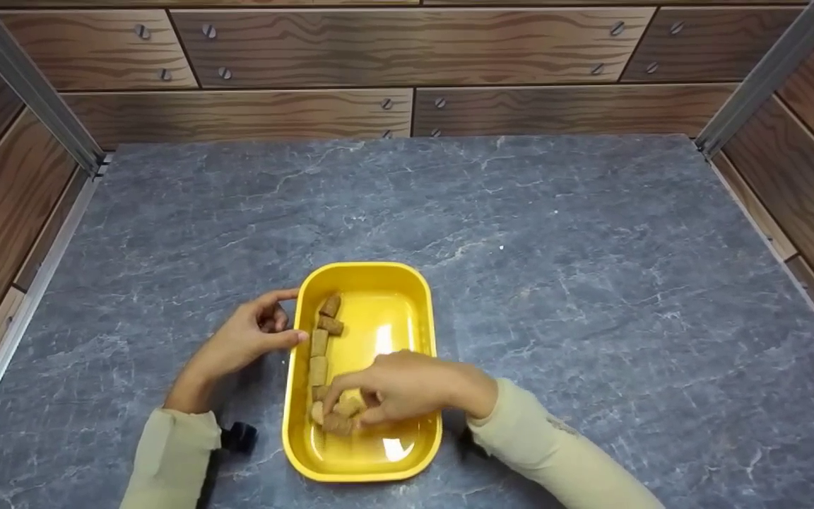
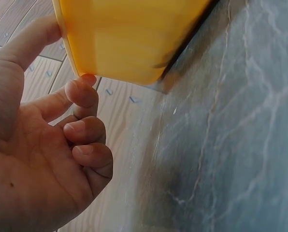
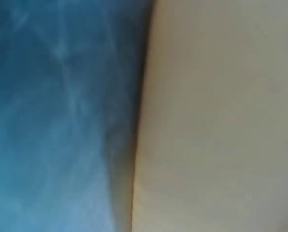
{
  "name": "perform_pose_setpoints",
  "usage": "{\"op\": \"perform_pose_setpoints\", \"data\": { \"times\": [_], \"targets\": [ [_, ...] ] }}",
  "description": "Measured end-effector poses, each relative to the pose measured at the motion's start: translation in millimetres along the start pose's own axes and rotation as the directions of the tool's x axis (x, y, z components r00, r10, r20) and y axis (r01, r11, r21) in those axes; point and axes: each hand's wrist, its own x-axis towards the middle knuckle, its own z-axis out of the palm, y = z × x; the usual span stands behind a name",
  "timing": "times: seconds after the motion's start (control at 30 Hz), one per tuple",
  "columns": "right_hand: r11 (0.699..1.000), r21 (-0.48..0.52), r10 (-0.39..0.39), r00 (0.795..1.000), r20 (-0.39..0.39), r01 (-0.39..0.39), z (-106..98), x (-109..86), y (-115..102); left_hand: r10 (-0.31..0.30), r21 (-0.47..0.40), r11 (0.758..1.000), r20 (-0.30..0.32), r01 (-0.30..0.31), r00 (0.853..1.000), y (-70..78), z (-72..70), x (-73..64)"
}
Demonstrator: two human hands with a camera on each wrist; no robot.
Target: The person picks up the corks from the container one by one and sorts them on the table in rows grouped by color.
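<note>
A yellow tray (image 1: 364, 471) with rounded corners stands on the table. My left hand (image 1: 248, 336) holds its left rim, thumb tip over the edge and forefinger against it; in the left wrist view the other fingers curl beside the tray's outer wall (image 2: 134, 38). My right hand (image 1: 396, 389) reaches into the near half and pinches a brown cork (image 1: 338, 424) between thumb and fingers. Several more corks (image 1: 319, 343) lie in a row along the left inner wall, and a pale cork (image 1: 347, 406) is partly hidden by the right hand.
The grey marbled tabletop (image 1: 591, 297) extends around the tray. Wood-patterned panels (image 1: 407, 49) enclose the back and sides, with metal posts (image 1: 767, 78) at the corners. A pale surface (image 3: 216, 116) fills most of the right wrist view, which shows no fingers.
</note>
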Motion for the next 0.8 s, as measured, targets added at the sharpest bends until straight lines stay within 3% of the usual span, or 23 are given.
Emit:
{"op": "perform_pose_setpoints", "data": {
  "times": [0.1, 0.37, 0.6, 0.8],
  "targets": [
    [0.995, 0.099, 0.006, 0.999, -0.043, -0.002, -8.1, -9.3, 4.6, 0.003, -0.010, 1.000, 0.004, -0.003, 1.000, -1.0, 0.2, 0.8],
    [0.970, 0.243, 0.022, 0.983, -0.180, 0.023, -24.7, -30.5, 14.0, -0.004, -0.051, 0.999, 0.032, 0.005, 0.999, -2.7, -0.3, 1.4],
    [0.928, 0.371, 0.080, 0.953, -0.292, 0.035, -39.5, -53.0, 23.2, -0.014, -0.050, 0.999, 0.044, 0.016, 0.999, -3.7, -1.0, 1.1],
    [0.926, 0.371, 0.087, 0.915, -0.395, 0.072, -48.1, -73.3, 38.9, -0.023, -0.061, 0.998, 0.050, 0.026, 0.998, -2.7, -1.4, 0.4]
  ]
}}
